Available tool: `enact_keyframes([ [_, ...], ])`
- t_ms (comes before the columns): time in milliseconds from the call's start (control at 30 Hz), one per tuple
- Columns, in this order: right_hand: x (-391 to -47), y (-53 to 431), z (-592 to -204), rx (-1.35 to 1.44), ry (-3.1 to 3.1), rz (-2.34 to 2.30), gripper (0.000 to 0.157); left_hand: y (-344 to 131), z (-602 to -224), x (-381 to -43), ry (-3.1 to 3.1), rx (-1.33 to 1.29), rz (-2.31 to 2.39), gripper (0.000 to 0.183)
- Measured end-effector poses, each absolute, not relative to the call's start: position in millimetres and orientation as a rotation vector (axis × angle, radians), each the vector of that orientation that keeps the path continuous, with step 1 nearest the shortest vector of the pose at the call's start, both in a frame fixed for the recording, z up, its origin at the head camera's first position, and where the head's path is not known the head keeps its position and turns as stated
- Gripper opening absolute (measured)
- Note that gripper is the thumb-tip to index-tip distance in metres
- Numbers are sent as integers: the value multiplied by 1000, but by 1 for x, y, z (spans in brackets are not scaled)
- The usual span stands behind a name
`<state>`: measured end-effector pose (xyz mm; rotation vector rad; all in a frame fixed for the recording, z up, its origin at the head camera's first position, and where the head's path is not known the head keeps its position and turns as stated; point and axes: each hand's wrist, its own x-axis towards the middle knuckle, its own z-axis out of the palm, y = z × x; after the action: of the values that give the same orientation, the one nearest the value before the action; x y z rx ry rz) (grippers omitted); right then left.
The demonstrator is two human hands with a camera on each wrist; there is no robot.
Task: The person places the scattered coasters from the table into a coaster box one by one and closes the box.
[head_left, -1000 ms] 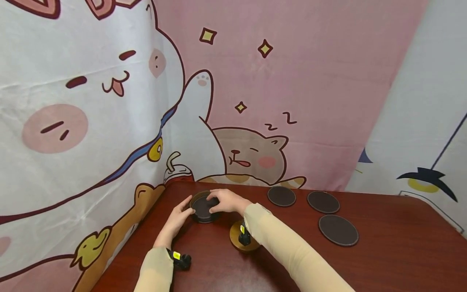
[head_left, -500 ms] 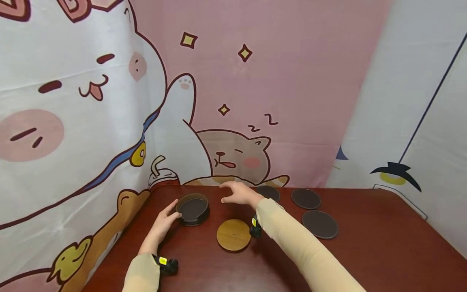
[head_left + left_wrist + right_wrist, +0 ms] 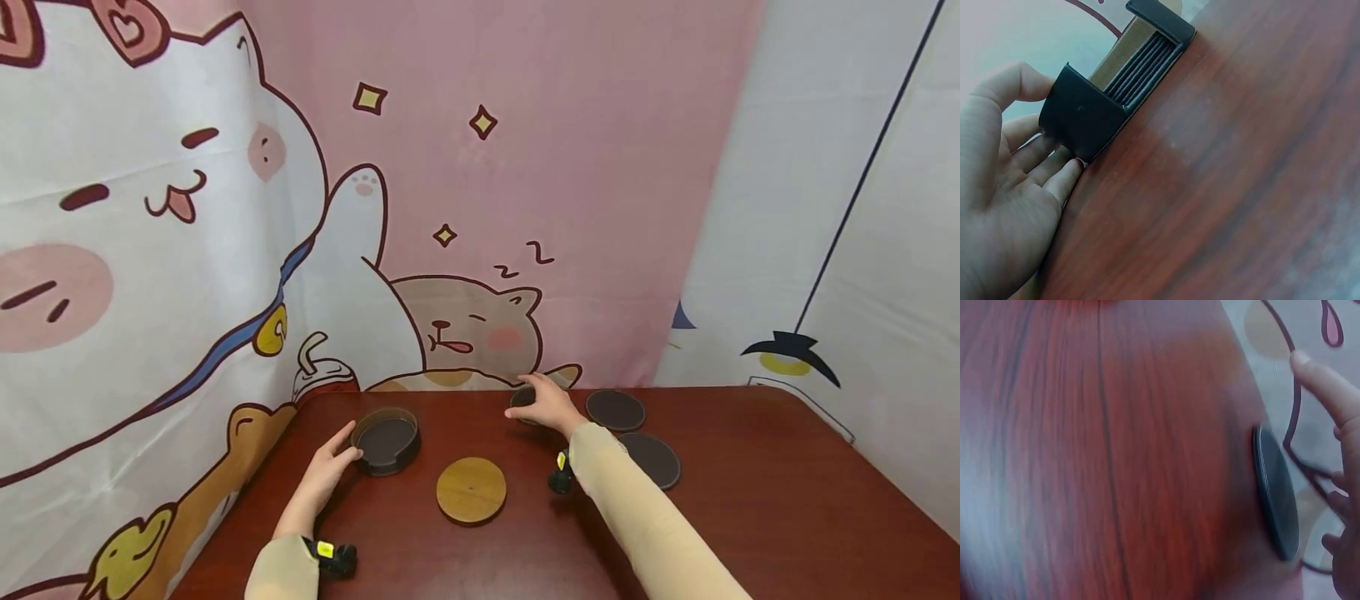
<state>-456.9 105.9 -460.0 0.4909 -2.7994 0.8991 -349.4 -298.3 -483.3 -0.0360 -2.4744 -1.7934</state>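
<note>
My left hand (image 3: 322,471) holds the left side of a round black coaster holder (image 3: 402,460), thumb and fingers against its outer wall. Through the gap in that wall, the left wrist view shows several stacked dark coasters (image 3: 1144,69). Over toward the back of the table, my right hand (image 3: 551,406) hovers at a round dark coaster (image 3: 521,399), thumb and fingers spread apart with nothing between them. The right wrist view has this coaster (image 3: 1279,494) flat near the table edge, just beside the fingers.
A round wooden disc (image 3: 471,490) lies between the two arms. Two more dark coasters, one farther back (image 3: 615,410) and one nearer (image 3: 660,460), lie right of my right hand, the nearer partly behind the sleeve. A printed cloth (image 3: 600,167) hangs behind the brown table (image 3: 780,492).
My right hand has left the coaster holder and moved right to the back-left loose coaster. My left hand has stayed at the holder. The head view has turned somewhat to the right.
</note>
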Motion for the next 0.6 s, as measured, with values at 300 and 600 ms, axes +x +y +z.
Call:
enact_keyframes([
  [300, -462, 134, -469, 404, -2880, 754, 83, -297, -485, -351, -2456, -21, -1807, 63],
  [600, -465, 132, -472, 237, -3040, 665, 89, -296, -485, -353, -2451, -8, -1806, 64],
])
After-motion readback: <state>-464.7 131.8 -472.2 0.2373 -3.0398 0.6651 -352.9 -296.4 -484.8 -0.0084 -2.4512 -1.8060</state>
